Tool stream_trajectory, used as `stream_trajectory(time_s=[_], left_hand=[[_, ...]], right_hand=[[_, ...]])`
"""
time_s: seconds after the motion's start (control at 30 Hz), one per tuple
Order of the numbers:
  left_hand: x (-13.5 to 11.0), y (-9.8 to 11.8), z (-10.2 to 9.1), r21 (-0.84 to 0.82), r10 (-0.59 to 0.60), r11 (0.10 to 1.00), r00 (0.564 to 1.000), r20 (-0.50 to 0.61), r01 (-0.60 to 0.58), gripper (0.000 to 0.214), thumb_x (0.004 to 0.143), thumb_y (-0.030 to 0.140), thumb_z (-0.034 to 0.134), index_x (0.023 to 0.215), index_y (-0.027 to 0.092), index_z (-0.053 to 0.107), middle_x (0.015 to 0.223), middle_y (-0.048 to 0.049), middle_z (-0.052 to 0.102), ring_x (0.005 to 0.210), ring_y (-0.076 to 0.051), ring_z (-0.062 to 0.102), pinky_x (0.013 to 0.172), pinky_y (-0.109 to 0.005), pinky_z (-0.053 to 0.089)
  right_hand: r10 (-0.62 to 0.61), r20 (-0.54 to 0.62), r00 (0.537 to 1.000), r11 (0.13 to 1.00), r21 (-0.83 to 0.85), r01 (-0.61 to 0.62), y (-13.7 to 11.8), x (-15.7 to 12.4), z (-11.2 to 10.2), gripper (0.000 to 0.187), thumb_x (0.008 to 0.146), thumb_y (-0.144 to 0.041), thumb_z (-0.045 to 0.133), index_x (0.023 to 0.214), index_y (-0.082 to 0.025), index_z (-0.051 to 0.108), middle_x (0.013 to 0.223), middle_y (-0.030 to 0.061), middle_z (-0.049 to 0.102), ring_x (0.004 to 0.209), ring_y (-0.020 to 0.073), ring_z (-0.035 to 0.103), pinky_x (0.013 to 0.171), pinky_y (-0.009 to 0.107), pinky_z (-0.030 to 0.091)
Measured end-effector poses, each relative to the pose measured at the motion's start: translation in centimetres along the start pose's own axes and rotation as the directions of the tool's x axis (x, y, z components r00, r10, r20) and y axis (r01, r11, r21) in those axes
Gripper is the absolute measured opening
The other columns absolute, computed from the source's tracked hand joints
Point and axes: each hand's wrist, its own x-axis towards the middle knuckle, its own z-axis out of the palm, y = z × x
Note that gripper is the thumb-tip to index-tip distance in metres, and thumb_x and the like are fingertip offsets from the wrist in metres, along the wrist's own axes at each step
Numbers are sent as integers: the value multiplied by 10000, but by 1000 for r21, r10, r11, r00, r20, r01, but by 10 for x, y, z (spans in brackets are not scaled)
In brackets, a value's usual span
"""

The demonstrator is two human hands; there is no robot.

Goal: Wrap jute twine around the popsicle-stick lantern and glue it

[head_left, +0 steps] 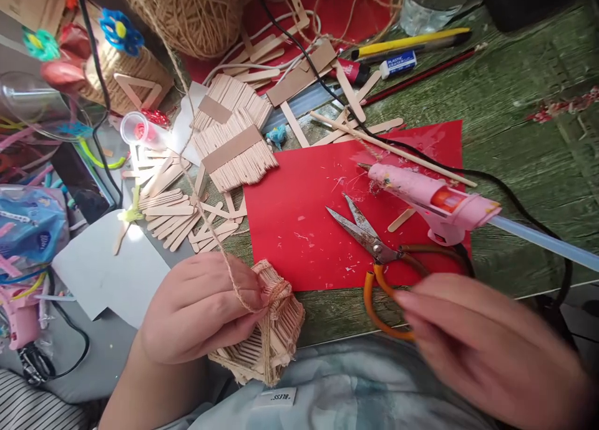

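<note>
Item: one stick-built piece (pixel 287 330), bound with twine, held at the near edge of the desk (pixel 515 87), just above my lap. My left hand (pixel 201 311) grips it, fingers pinched where the twine strand (pixel 216 238) meets its rim. Risk: a loosened pinch could let the wrapping slacken; a hard squeeze could crack the thin sticks.

Item: my right hand (pixel 491 349), blurred, fingertips by the scissors' handles; I cannot tell whether they grip.

Item: scissors (pixel 377 249), blades parted, lying partly on the red sheet (pixel 285 224). Risk: a careless reach could nick a finger or the strand.

Item: pink glue gun (pixel 435 199), on the sheet beyond the scissors. Risk: if hot, its nozzle could burn me; a tug on the black cord (pixel 510 196) could drag things.

Item: loose sticks (pixel 173 215), left of the sheet. Risk: the strand, crossing above them, could snag.
</note>
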Motion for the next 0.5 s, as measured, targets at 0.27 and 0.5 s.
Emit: stream_trajectory(time_s=[0.27, 0.5], left_hand=[[-2, -3, -1, -29, -15, 999, 1000, -2, 15, 183, 883, 30, 741, 1029, 134, 702, 767, -57, 760, 774, -198, 788, 736, -323, 672], [0, -3, -1, -18, -21, 1000, 1000, 22, 21, 126, 919, 64, 731, 1030, 120, 714, 805, -69, 779, 799, -186, 786, 783, -321, 664]], right_hand=[[-108, 248, 963, 921, 390, 3, -47, 87, 72, 183, 1093, -220, 554, 1142, -188, 727, 1063, 104, 778, 982, 238, 749, 908, 375, 617], [-103, 220, 970, 897, 441, -5, -41, 85, 79, 212, 1099, -190, 525, 1048, -196, 730, 1017, 92, 781, 936, 217, 735, 887, 354, 587]])
